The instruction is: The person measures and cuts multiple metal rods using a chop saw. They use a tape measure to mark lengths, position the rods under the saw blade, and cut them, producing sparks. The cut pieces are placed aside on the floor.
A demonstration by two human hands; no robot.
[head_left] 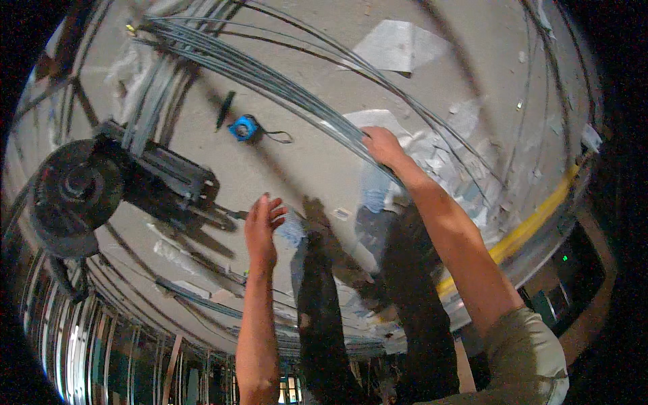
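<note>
Over the floor (209, 165), my left hand (262, 226) hangs half-open, empty. My right hand (383, 146) is curled round long grey rods (297, 99).

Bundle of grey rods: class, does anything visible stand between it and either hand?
Nothing visible: the right hand holds the grey rods; the left hand is apart, the blue tape measure lying off to one side.
</note>
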